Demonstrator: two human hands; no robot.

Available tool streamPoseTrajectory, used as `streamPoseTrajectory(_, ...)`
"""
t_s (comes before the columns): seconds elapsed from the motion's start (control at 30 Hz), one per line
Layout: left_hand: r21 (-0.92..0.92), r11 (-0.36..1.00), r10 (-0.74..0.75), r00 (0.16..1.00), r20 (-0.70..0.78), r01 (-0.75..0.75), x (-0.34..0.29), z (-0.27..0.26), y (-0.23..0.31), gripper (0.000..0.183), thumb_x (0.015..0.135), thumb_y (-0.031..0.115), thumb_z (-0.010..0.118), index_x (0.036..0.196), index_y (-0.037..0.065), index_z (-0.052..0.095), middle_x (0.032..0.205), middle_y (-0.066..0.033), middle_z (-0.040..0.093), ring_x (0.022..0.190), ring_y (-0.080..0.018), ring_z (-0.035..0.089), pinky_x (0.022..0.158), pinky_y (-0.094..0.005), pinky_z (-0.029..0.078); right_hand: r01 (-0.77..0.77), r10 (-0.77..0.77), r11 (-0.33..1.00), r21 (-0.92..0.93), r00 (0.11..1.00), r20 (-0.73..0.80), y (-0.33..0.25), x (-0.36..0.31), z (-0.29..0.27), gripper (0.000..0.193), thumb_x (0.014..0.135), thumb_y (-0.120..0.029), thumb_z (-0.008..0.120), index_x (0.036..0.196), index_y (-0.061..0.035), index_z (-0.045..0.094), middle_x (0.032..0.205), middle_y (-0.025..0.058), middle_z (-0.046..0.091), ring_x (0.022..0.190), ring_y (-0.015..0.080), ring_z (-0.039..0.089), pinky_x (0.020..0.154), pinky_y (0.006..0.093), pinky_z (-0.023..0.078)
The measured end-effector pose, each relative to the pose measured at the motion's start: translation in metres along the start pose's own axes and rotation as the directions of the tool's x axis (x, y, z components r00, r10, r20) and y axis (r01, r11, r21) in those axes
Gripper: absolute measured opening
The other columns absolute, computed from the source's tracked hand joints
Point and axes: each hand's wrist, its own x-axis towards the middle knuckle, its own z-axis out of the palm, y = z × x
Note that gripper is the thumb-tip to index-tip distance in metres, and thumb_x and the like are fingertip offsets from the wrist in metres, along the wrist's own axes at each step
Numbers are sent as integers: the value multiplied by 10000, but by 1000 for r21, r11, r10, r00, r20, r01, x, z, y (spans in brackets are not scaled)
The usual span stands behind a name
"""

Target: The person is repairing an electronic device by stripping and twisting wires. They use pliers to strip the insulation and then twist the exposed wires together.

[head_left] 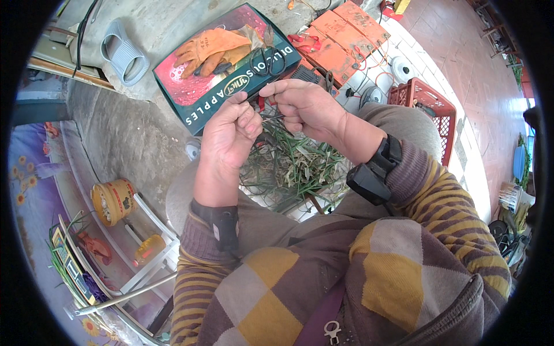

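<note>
My left hand [233, 128] is closed, thumb pressed against the curled fingers. Beside it my right hand [304, 108] is closed too, its index finger reaching toward the left thumb. A thin dark strand with a bit of red shows between the two sets of fingertips, too small to name. Below the hands, between my knees, lies a heap of green leafy stalks [306, 161]. Just beyond my fingers is a green and red cardboard fruit box [196, 118]. On it lie orange work gloves [210, 49] and a loop of dark cord [270, 60].
Orange battery-like blocks [340, 34] with wires stand at the back right, near a red plastic crate [450, 115]. A grey slipper [124, 55] lies at the back left. A yellow bucket [112, 200] and a white frame [153, 248] stand at my left.
</note>
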Motion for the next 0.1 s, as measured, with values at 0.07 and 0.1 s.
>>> streamPoseTrajectory(0.07, -13, 1000, -8, 1000, 14, 8, 0, -2, 0, 181, 818, 30, 532, 999, 39, 535, 566, -27, 382, 519, -165, 379, 497, -281, 307, -4, 4, 1000, -7, 1000, -1, 0, -1, -2, 299, 844, -35, 400, 1098, -13, 555, 592, -49, 353, 499, 62, 294, 430, 228, 269)
streamPoseTrajectory(0.1, -21, 1000, -13, 1000, 29, 14, 0, -4, 1, 189, 820, 34, 534, 1009, 37, 532, 567, -28, 381, 519, -169, 379, 498, -282, 310, -7, 7, 1000, -14, 1000, 2, 0, -1, -3, 297, 847, -45, 411, 1108, -15, 549, 595, -49, 356, 503, 65, 298, 438, 228, 279)
